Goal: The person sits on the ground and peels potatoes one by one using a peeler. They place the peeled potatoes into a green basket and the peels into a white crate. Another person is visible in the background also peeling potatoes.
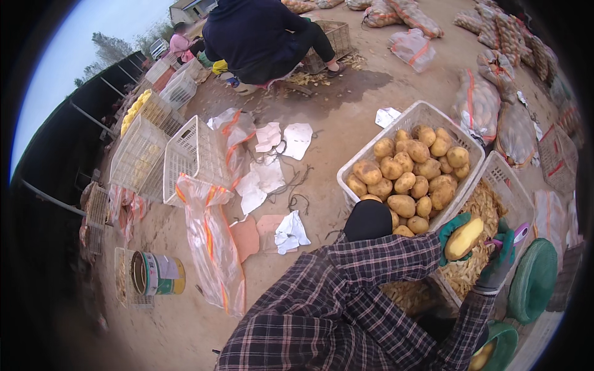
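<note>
In a green glove, my left hand [448,236] holds a partly peeled potato [464,239] above a crate of peelings [478,204]. Just to the right, my right hand [499,259], in a green and grey glove, grips a purple-handled peeler [520,233], its head turned toward the potato. Unpeeled potatoes [404,182] fill a white plastic crate [349,168] beyond my left arm. At the lower right, a green tub [503,345] holds a pale potato, partly hidden by my sleeve.
A round green mesh-covered object [532,280] stands right of my right hand. Full mesh sacks [475,104] lie beyond the crates. Empty crates [195,160], plastic sacks [213,241], paper scraps and a paint bucket [158,273] are to the left. A co-worker [260,41] sits ahead, another farther off.
</note>
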Motion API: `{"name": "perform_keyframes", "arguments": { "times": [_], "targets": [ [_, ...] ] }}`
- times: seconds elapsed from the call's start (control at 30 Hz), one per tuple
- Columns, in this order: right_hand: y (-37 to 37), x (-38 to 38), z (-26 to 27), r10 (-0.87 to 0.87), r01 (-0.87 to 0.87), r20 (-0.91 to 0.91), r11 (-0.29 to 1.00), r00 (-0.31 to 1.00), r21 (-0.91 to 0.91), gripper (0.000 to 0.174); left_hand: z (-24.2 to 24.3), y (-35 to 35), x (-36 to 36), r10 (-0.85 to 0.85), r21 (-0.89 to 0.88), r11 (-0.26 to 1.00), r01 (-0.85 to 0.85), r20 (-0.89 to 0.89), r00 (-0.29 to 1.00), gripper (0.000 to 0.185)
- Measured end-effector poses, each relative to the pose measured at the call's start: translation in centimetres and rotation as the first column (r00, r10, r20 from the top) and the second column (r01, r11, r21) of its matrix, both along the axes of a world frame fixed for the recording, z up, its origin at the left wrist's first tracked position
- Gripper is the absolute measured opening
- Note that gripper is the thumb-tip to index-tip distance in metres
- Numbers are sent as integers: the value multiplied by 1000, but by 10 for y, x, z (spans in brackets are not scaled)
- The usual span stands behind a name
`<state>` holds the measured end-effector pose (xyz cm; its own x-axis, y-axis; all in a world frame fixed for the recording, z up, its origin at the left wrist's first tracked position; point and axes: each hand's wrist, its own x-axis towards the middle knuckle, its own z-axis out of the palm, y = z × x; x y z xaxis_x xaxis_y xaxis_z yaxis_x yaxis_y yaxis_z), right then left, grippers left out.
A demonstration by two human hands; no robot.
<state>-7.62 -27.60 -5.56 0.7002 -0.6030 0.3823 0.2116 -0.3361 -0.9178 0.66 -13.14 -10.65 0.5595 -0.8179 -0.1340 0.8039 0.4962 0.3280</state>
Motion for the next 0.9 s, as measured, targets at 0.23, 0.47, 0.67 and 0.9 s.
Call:
{"name": "perform_keyframes", "arguments": {
  "times": [0.23, 0.47, 0.67, 0.9],
  "targets": [
    [12, 10, 1, 41, -70, 106, 954, 994, 290, 39, 5, 0, 12, -126, 44, 989, 139, -222, 967, 49],
    [45, 15, 27, -16, 53, -64, 767, 998, 639, 35, 7, -8, 13, -206, -193, 965, 178, -134, 969, 62],
    [64, 22, 24, 119, -113, 35, 748, 992, 654, 44, 21, -8, 5, -184, -271, 959, 84, -371, 910, 47],
    [71, 28, 6, 90, -81, 11, 826, 996, 558, 40, -7, -11, 11, -71, -19, 997, 74, 137, 988, 34]
  ]
}}
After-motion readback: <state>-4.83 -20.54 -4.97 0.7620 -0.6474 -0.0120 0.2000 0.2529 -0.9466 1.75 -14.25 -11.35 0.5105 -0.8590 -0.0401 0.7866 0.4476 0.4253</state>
